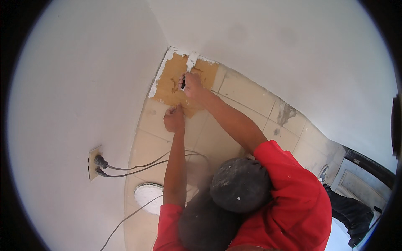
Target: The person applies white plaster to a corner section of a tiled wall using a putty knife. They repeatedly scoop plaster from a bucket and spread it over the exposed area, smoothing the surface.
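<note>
A tan sheet of paper or cardboard with ragged, torn edges lies on the tiled floor in the room's corner. White putty-like smears border it along both walls. My left hand is at the sheet's near edge, its fingertips pinched on it. Farther forward, my right hand is closed around a dark handle. A white-coated flat strip, apparently a putty knife's blade, reaches from that hand toward the far wall. The fingers partly hide the tool.
An outlet on the left wall holds two black plugs; their cords cross the floor. A round white-topped container stands beside my left arm. My dark-clothed knees rise between my arms. Dark cloth lies near a panel at right.
</note>
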